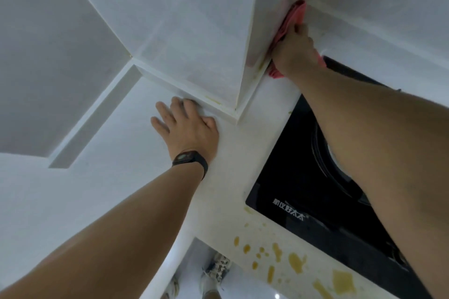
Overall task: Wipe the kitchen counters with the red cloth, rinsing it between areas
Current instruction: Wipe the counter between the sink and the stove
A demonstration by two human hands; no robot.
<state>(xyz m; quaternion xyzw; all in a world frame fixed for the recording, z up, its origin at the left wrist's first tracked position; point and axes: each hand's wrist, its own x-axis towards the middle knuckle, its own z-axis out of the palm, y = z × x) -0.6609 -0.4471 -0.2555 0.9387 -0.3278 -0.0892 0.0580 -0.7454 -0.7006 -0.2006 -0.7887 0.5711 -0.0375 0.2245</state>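
Right hand [295, 52] grips the red cloth [292, 19] in the far corner beyond the black cooktop [298, 165]; left hand [187, 126] lies spread on the white counter [116, 128]; yellow stains [296, 262] sit near.

White counter [116, 153], L-shaped around a wall corner. Black glass hob [298, 177] set into it on the right. Yellow-brown splatter [294, 262] on the near edge beside the hob. Left hand [187, 126] flat on it, red cloth [291, 29] at the back.

Both arms reach forward, bare. The left hand [187, 126] lies flat, palm down, fingers straight and slightly spread, a dark band on its wrist. The right hand [295, 52] is stretched farther out, knuckles up, fingers curled in a grip.
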